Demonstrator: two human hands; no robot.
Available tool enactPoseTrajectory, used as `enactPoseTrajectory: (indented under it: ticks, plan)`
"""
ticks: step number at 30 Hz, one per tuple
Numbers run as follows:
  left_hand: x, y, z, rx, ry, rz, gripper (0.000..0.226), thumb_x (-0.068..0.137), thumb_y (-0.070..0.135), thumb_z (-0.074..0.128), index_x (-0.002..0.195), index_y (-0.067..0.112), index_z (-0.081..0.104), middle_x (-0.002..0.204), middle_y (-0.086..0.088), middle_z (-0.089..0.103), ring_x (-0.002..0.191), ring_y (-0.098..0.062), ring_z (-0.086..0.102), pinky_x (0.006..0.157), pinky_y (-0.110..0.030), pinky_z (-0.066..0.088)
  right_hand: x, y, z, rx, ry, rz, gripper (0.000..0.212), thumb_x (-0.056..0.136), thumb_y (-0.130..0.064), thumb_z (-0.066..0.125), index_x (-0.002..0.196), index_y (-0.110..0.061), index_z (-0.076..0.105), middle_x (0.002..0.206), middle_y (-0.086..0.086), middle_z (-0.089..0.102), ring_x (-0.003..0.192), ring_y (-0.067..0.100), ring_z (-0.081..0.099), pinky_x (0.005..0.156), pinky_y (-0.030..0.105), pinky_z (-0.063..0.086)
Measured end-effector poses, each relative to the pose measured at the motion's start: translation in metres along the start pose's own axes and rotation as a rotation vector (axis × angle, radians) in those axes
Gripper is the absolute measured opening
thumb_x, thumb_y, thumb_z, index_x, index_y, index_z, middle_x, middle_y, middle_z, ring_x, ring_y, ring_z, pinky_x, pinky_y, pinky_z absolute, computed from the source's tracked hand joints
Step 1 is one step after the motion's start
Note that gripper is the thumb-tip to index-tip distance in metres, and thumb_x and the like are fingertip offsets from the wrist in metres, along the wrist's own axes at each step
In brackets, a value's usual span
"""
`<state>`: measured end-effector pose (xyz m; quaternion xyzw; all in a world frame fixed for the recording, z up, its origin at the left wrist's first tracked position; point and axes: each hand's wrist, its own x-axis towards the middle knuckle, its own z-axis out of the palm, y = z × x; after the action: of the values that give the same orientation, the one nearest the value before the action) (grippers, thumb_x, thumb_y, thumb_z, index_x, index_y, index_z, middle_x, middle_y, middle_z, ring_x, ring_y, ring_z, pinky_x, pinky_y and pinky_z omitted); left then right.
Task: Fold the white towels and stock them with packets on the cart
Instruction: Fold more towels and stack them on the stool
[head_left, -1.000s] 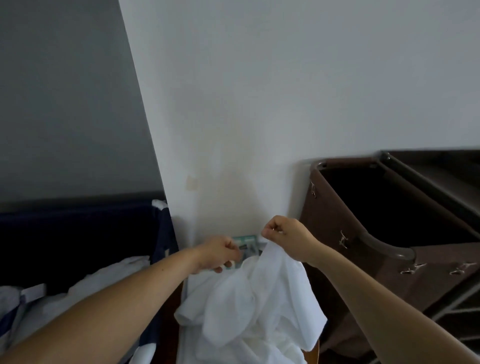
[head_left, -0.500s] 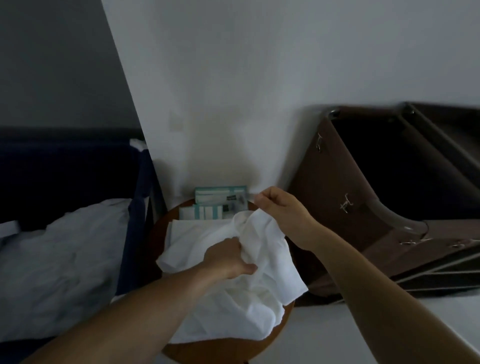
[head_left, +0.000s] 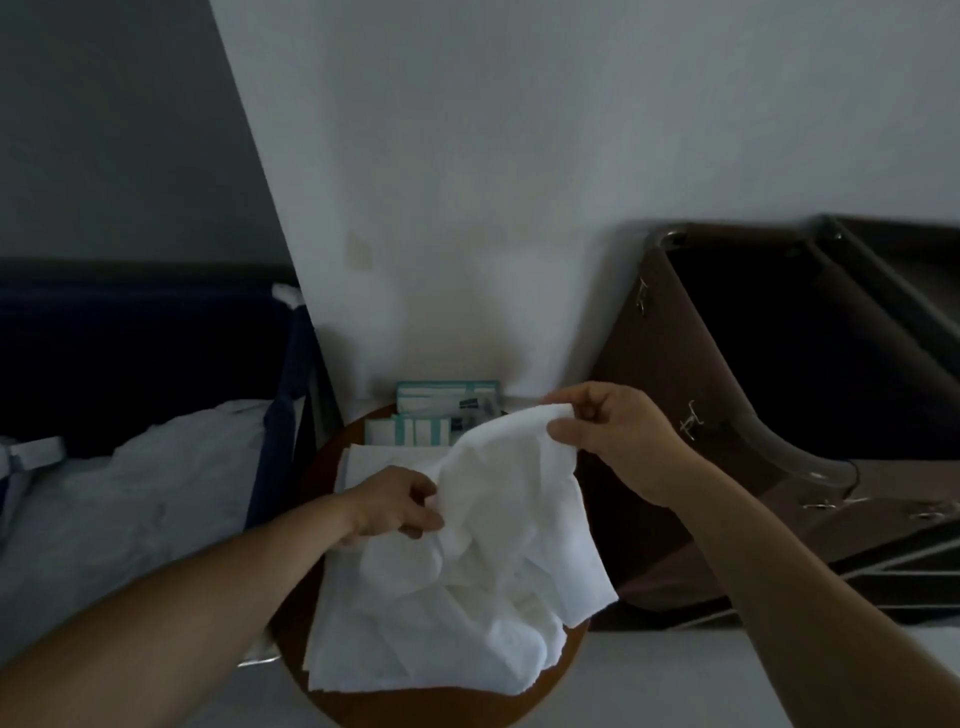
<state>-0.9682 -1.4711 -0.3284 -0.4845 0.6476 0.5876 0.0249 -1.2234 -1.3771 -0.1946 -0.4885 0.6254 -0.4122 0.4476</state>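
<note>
A crumpled white towel (head_left: 498, 525) hangs over a pile of white towels (head_left: 395, 644) on a round wooden table (head_left: 447, 704). My right hand (head_left: 608, 436) pinches the towel's upper corner and lifts it. My left hand (head_left: 397, 501) grips the towel's left edge lower down. Teal and white packets (head_left: 447, 410) stand at the back of the table against the wall. The brown cart (head_left: 779, 415) stands to the right, its dark fabric bag open at the top.
A dark blue bin (head_left: 156, 364) on the left holds pale grey linen (head_left: 130, 499). A white wall (head_left: 519, 182) rises straight behind the table. Light floor (head_left: 675, 680) shows at the lower right beside the cart's frame.
The view has tilted down, from the wall to the table. My left hand dropped from near the right hand to the towel's left edge. My right hand still holds the corner.
</note>
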Motion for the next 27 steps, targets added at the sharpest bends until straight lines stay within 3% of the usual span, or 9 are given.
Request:
enactPoseTrajectory:
  ticks: [2, 5, 10, 13, 16, 19, 22, 27]
  plan:
    - [-0.016, 0.000, -0.017, -0.135, 0.021, -0.046, 0.031, 0.082, 0.006, 0.077, 0.111, 0.001, 0.068, 0.108, -0.019, 0.070, 0.089, -0.021, 0.069, 0.078, -0.027, 0.059, -0.001, -0.010, -0.005, 0.119, 0.011, -0.005, 0.012, 0.079, -0.009, 0.075, 0.087, -0.017, 0.075, 0.086, 0.007, 0.075, 0.081, 0.025, 0.072, 0.072, 0.030, 0.058]
    - [-0.030, 0.008, -0.028, -0.254, 0.096, -0.032, 0.031, 0.086, 0.008, 0.074, 0.111, -0.008, 0.066, 0.096, -0.018, 0.069, 0.082, -0.022, 0.067, 0.081, -0.034, 0.057, -0.001, -0.023, -0.007, 0.200, 0.011, -0.036, 0.011, 0.071, -0.019, 0.074, 0.082, -0.019, 0.079, 0.086, 0.008, 0.074, 0.080, 0.024, 0.071, 0.069, 0.031, 0.058]
    - [-0.060, 0.085, -0.047, -0.349, 0.207, 0.225, 0.030, 0.095, 0.012, 0.061, 0.116, -0.010, 0.061, 0.104, -0.022, 0.066, 0.087, -0.026, 0.064, 0.070, -0.024, 0.057, -0.008, -0.049, 0.009, -0.061, -0.247, -0.114, 0.019, 0.085, -0.006, 0.073, 0.092, -0.023, 0.080, 0.091, 0.011, 0.076, 0.088, 0.026, 0.071, 0.085, 0.037, 0.056]
    - [-0.089, 0.135, -0.052, -0.385, 0.102, 0.384, 0.027, 0.095, 0.011, 0.061, 0.115, -0.007, 0.061, 0.108, -0.023, 0.068, 0.097, -0.034, 0.067, 0.088, -0.038, 0.057, -0.014, -0.073, 0.018, -0.255, -0.316, -0.153, 0.017, 0.086, -0.011, 0.074, 0.098, -0.023, 0.079, 0.093, 0.003, 0.077, 0.093, 0.024, 0.073, 0.087, 0.033, 0.058]
    - [-0.113, 0.165, -0.048, -0.395, 0.013, 0.472, 0.027, 0.093, 0.009, 0.063, 0.113, -0.009, 0.062, 0.102, -0.020, 0.066, 0.094, -0.033, 0.063, 0.090, -0.045, 0.053, -0.018, -0.096, 0.024, -0.328, -0.125, -0.263, 0.017, 0.078, -0.015, 0.082, 0.087, -0.028, 0.077, 0.083, -0.002, 0.075, 0.078, 0.009, 0.069, 0.082, 0.033, 0.058]
    - [-0.125, 0.175, -0.043, -0.458, -0.016, 0.510, 0.039, 0.092, 0.016, 0.066, 0.120, -0.011, 0.060, 0.113, -0.028, 0.062, 0.100, -0.036, 0.061, 0.100, -0.052, 0.047, -0.021, -0.111, 0.025, -0.277, 0.105, -0.337, 0.020, 0.072, -0.014, 0.086, 0.076, -0.028, 0.073, 0.074, -0.008, 0.074, 0.067, 0.002, 0.065, 0.072, 0.024, 0.056]
    - [-0.131, 0.175, -0.038, -0.500, 0.013, 0.528, 0.035, 0.094, 0.019, 0.063, 0.121, -0.005, 0.065, 0.122, -0.029, 0.063, 0.104, -0.036, 0.064, 0.100, -0.051, 0.048, -0.024, -0.116, 0.024, -0.240, 0.169, -0.360, 0.020, 0.072, -0.011, 0.087, 0.074, -0.024, 0.072, 0.072, -0.007, 0.074, 0.066, 0.001, 0.066, 0.068, 0.017, 0.054]
    - [-0.136, 0.176, -0.030, -0.456, 0.074, 0.554, 0.027, 0.097, 0.019, 0.059, 0.115, 0.003, 0.070, 0.113, -0.018, 0.071, 0.108, -0.036, 0.066, 0.096, -0.045, 0.055, -0.026, -0.110, 0.028, -0.194, 0.250, -0.395, 0.019, 0.075, -0.011, 0.084, 0.073, -0.025, 0.071, 0.067, -0.013, 0.071, 0.061, -0.004, 0.064, 0.063, 0.011, 0.049]
